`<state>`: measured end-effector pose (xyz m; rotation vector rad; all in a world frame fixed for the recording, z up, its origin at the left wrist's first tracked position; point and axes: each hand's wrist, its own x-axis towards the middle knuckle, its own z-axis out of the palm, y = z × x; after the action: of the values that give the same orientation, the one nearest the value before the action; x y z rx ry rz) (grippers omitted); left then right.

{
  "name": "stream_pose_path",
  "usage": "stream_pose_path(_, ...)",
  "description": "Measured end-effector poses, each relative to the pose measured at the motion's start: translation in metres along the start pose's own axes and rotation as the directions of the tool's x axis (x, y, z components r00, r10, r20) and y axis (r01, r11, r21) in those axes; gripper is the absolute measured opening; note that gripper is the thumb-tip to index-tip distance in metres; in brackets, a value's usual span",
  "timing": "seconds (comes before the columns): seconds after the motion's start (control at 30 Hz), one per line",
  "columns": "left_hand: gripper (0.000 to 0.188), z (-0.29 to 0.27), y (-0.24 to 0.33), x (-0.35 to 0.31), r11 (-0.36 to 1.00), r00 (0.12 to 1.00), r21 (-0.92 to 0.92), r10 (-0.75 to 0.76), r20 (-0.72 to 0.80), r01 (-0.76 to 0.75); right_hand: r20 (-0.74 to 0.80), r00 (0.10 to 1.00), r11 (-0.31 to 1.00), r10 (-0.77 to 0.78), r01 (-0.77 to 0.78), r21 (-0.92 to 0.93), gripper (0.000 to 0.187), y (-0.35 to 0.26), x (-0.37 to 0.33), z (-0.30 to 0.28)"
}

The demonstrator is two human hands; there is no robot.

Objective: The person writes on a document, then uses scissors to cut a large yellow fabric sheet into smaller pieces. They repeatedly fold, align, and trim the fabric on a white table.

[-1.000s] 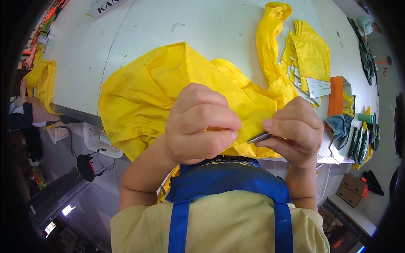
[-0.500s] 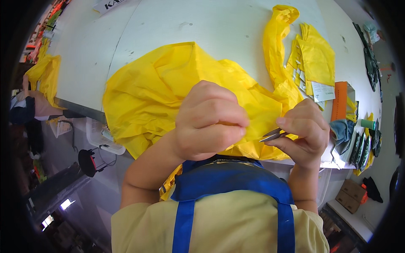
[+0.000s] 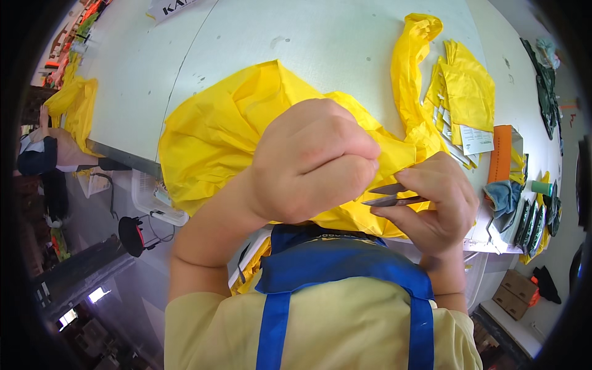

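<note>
A bunched yellow garment (image 3: 216, 135) of thin, smooth cloth spreads over the near edge of the white table, and a long sleeve-like part (image 3: 408, 68) runs away from me at the right. My left hand (image 3: 320, 163) is closed on the garment in front of my chest, knuckles up; its fingertips and the pinched bit of cloth are hidden. My right hand (image 3: 441, 203) holds small metal thread snips (image 3: 394, 198) between thumb and fingers. Their blades stand apart and point left toward my left hand, over the yellow cloth.
Folded yellow pieces with white labels (image 3: 465, 92) lie at the right of the table (image 3: 246, 37), near an orange-sided box (image 3: 501, 154) and a blue cloth (image 3: 502, 197). A white plastic basket (image 3: 148, 197) stands below the left edge. Another person (image 3: 58, 151) handles yellow cloth far left.
My left hand has turned knuckles up and shifted slightly up and right. The snips' blades have opened wider and moved a little left. The whole view has shifted slightly.
</note>
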<state>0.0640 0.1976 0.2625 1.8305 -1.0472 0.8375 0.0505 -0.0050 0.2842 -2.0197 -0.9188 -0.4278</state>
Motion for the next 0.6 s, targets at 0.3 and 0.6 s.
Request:
stream_pose_path(0.3,0.019,0.008,0.004,-0.009,0.994,0.995,0.109,0.013,-0.095,-0.002,0.035,0.992,0.992,0.124,-0.125,0.034,0.040,-0.004,-0.006,0.005)
stream_pose_path(0.6,0.019,0.010,0.005,-0.016,0.998,0.994,0.067,-0.009,-0.112,0.016,0.022,0.993,0.989,0.119,-0.120,0.081,0.038,0.001,-0.011,0.006)
